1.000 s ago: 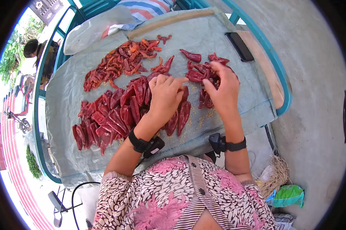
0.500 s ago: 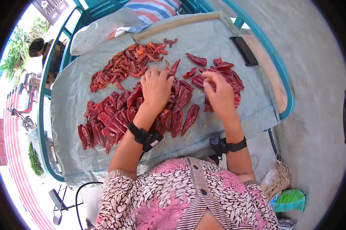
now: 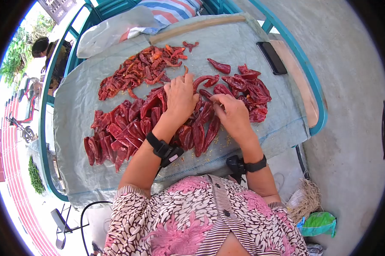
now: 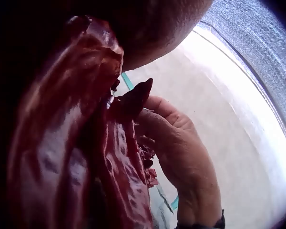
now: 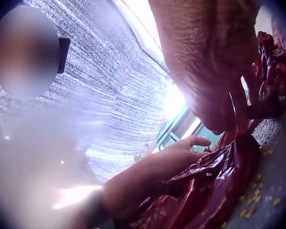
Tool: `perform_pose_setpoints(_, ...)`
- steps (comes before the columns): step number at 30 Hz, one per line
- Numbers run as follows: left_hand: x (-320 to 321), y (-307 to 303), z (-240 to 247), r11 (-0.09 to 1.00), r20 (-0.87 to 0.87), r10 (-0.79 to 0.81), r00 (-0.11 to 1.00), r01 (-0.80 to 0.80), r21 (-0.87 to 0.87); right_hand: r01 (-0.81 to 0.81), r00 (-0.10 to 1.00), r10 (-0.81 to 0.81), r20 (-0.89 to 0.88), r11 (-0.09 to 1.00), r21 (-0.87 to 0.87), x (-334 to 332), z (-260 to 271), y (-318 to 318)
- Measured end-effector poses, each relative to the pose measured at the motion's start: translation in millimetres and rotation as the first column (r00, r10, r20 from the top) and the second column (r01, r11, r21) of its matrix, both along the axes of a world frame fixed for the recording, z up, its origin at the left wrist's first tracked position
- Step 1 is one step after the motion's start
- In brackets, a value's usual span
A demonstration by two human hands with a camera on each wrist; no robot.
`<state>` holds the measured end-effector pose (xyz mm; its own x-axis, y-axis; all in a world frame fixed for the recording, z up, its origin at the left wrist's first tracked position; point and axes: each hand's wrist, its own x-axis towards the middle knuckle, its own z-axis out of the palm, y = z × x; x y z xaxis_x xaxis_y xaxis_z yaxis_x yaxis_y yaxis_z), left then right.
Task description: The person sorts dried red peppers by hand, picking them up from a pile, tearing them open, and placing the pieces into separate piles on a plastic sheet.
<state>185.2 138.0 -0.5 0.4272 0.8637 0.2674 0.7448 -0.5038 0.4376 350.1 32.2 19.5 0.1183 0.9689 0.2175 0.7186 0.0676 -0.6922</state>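
My left hand [image 3: 181,99] rests over the heap of large dried red chili peppers [image 3: 130,128], back of the hand upward; I cannot tell whether its fingers grip one. A curved chili pepper [image 3: 206,80] lies just right of its fingers. Close beside it, my right hand [image 3: 233,114] pinches a dark dried chili pepper [image 3: 204,93] between thumb and fingers. In the left wrist view, the pinched pepper's pointed tip sticks up beyond the right hand [image 4: 181,148]. In the right wrist view, the left hand [image 5: 155,167] lies behind glossy peppers [image 5: 219,186].
Smaller, brighter red chilies [image 3: 143,68] form a separate heap at the back left. More peppers [image 3: 254,89] lie at the right, below a phone [image 3: 272,58]. Yellow seeds [image 3: 218,141] dot the grey-green sheet [image 3: 282,128]. Teal rails [image 3: 303,64] border the cart.
My right hand moved left, from the right-hand peppers to the main heap's edge, and now pinches a dark pepper. The left hand shifted back and forth slightly over the heap.
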Motion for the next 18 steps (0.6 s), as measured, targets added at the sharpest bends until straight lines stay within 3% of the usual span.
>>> perform_pose_setpoints(6,-6,0,3,0.994,-0.002,-0.085,0.996,0.085,-0.062,0.002,1.000,-0.003,-0.011,0.998,-0.057,1,3,-1)
perform_pose_setpoints(9,-6,-10,28,0.975,0.082,-0.212,0.974,0.205,0.085,0.200,0.911,-0.235,-0.339,0.971,-0.133,-9,17,-3)
perform_pose_setpoints(11,-7,-16,36,0.953,0.066,-0.292,0.954,0.283,0.111,0.214,0.904,-0.207,-0.375,0.977,-0.025,-11,25,-2)
perform_pose_setpoints(15,-10,-18,39,0.923,-0.006,-0.345,0.939,0.340,0.181,0.085,0.869,-0.110,-0.482,0.994,-0.074,-3,25,-3)
perform_pose_setpoints(18,-14,-20,43,0.952,0.077,-0.261,0.962,0.243,0.184,0.047,0.854,-0.098,-0.511,0.993,-0.113,11,24,-1)
